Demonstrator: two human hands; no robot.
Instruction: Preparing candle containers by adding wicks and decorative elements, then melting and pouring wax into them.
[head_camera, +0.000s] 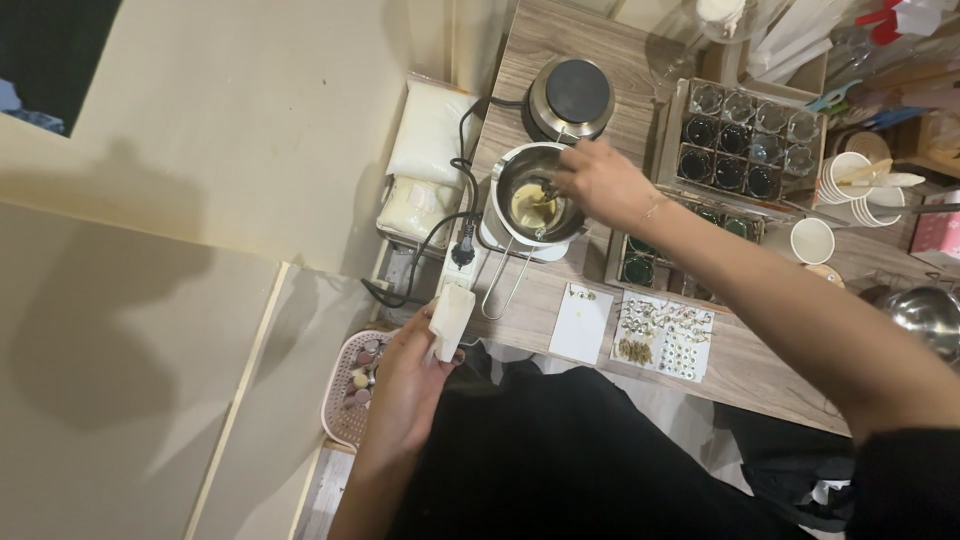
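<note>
Two hands work at a wooden table (560, 310): the right hand (600, 180) grips a thin stirrer, dipping into one steel pot (530, 200) of pale yellow liquid, its wire handle pointing back toward the person. The left hand (410, 375) is closed around one folded white paper (450, 320), held upright at the table's near edge. One black hotplate (572, 95) sits behind the pot.
</note>
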